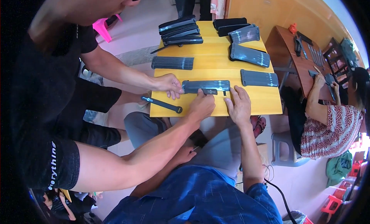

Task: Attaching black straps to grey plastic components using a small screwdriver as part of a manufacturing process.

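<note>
A flat dark pouch with a row of pale marks lies near the front edge of the yellow table. My right hand rests at its right end, palm down with fingers apart, holding nothing. Two hands of a co-worker in black are on the same pouch, one at its left end and one pressing its lower edge. My left hand is down over my lap, its fingers closed round a small thin shiny thing that I cannot make out. A long black strip with a rounded end lies at the table's left corner.
Behind are a pile of dark pouches, a row of slim black strips and more flat packs at the right. A seated person works at a brown table. A grey stool stands at right.
</note>
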